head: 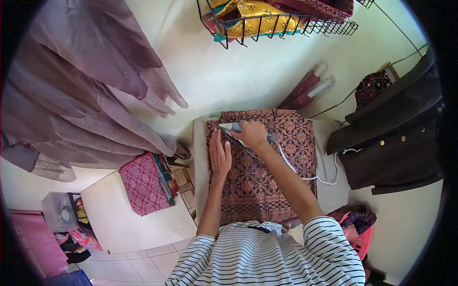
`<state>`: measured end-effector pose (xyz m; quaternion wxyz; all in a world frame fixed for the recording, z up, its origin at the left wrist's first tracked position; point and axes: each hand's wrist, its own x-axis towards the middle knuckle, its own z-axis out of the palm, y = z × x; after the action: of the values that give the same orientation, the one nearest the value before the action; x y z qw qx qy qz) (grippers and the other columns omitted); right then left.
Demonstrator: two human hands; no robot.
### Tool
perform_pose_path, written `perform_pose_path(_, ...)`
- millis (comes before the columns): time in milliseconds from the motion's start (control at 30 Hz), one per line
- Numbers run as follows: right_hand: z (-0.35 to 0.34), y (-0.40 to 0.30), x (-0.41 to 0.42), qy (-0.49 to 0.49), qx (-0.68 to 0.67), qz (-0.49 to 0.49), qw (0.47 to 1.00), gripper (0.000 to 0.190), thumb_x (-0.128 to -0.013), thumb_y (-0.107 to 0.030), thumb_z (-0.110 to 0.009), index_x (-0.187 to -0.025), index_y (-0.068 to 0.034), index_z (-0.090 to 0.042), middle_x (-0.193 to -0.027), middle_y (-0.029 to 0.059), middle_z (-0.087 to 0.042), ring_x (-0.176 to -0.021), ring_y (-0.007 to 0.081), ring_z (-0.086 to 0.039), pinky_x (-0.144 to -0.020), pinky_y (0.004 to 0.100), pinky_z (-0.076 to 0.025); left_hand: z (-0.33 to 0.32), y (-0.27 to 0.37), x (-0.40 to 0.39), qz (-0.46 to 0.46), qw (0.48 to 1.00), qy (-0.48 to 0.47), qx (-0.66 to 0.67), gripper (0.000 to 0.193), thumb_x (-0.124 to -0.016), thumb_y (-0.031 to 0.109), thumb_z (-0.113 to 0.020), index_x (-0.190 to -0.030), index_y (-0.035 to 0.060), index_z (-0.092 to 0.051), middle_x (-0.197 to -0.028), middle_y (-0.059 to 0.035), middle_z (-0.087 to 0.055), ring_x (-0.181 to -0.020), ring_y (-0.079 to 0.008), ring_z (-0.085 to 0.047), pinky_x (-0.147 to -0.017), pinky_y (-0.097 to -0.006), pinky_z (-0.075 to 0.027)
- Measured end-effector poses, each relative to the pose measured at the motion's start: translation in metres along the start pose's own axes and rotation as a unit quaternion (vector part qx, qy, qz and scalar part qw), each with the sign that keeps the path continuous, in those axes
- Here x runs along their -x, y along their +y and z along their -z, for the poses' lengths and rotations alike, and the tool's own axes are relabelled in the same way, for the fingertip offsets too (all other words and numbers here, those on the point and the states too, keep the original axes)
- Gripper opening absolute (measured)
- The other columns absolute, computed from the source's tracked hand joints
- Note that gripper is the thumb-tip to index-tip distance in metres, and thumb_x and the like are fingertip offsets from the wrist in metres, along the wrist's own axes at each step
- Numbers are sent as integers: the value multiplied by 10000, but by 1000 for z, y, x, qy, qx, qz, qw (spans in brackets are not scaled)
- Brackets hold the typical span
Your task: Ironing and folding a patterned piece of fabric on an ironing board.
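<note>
A dark cloth with a salmon floral pattern [257, 186] lies spread over a pale padded ironing surface [331, 193]. My right hand [250, 134] is closed around the handle of a clothes iron [227, 126], whose pointed tip faces left near the cloth's upper left part. From the iron's rear a white cord [286, 161] runs down to the right across the cloth. My left hand [220, 153] rests flat on the cloth just left of the iron, fingers extended toward its tip and holding nothing.
Mauve garments [89, 100] hang at left, a dark jacket with gold buttons [397, 150] at right. Folded patterned cloths [146, 186] lie on a white table [143, 232]. Above is a black wire basket [243, 30] of fabrics; a red plastic basket [365, 239] stands at lower right.
</note>
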<state>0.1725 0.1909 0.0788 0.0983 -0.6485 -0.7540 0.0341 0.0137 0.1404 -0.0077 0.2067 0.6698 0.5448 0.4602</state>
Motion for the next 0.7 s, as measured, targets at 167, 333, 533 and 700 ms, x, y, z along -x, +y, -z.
perform_pose_path(167,23,-3,31,-131,34,132,982,574,-860,-641,-697,-921,-74,-754,-798,204,-734,-730,356,-746,-674,497,-601,8,-5,4,20,998,-3,55,542,-1108,289,-417,-1577,26,-345,-1606,-210,-388,-1481,-397,-372,-1216,-497,-314)
perform_pose_path(333,22,48,16,-8,29,-124,992,607,-878,-674,-677,-955,-79,-768,-848,159,-751,-727,329,-747,-709,479,-612,2,8,1,-25,994,-52,-93,534,-1102,353,-431,-1560,78,-426,-1610,-193,-396,-1493,-388,-357,-1235,-505,-275)
perform_pose_path(533,48,61,103,-161,60,0,985,613,-899,-647,-661,-1001,-50,-752,-809,179,-745,-715,338,-745,-691,475,-609,-6,-2,7,-56,967,-79,-237,513,-1084,390,-481,-1529,136,-504,-1639,-161,-369,-1520,-370,-320,-1259,-518,-220)
perform_pose_path(700,52,146,118,-46,31,-166,985,593,-908,-640,-654,-1012,-65,-756,-817,198,-746,-716,351,-744,-680,492,-599,-23,20,25,-34,929,-120,-349,608,-1112,446,-390,-1603,88,-363,-1692,-178,-230,-1576,-380,-161,-1272,-573,-138)
